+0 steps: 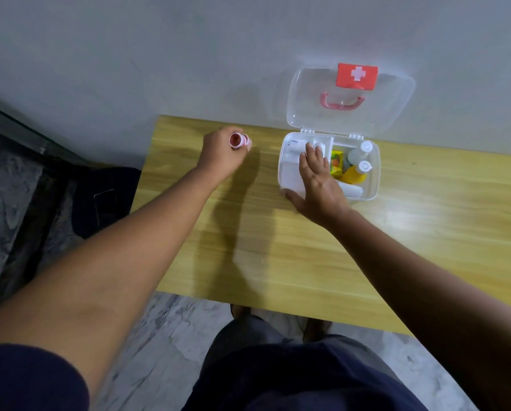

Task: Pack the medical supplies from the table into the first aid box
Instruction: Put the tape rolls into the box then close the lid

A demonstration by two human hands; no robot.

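The clear first aid box (374, 185) stands open at the far right of the wooden table (278, 247). Its lid (396, 93), with a red cross latch and red handle, leans back against the wall. Inside lie a white bottle (359, 152), a yellow bottle (356, 173), a yellow-green packet (336, 163), a white roll (352, 189) and white packets (290, 170). My right hand (319, 182) rests flat, fingers spread, on the white packets in the box. My left hand (221, 154) holds a small red-and-white tape roll (239, 140) over the table's far left.
A grey wall rises right behind the table. Left of the table lies a dark cloth or bag with a phone (103, 206) on it, on a marble floor. My feet stand at the table's near edge.
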